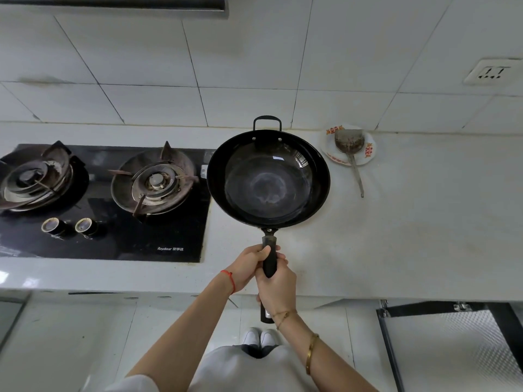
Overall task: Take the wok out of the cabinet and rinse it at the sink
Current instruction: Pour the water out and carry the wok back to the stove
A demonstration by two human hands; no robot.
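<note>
A black wok (268,178) with a loop handle at its far rim hangs level over the white countertop (410,222), just right of the gas stove. Its long black handle points toward me. My left hand (249,267) is wrapped around the handle from the left, and my right hand (276,287) grips it just behind, nearer my body. The wok's inside looks empty, with a pale worn patch in the middle. No sink is in view.
A black two-burner gas stove (99,202) fills the left of the counter. A white plate (368,154) with a metal spatula (349,149) sits at the back right by the tiled wall. An open cabinet door (452,349) stands at the lower right.
</note>
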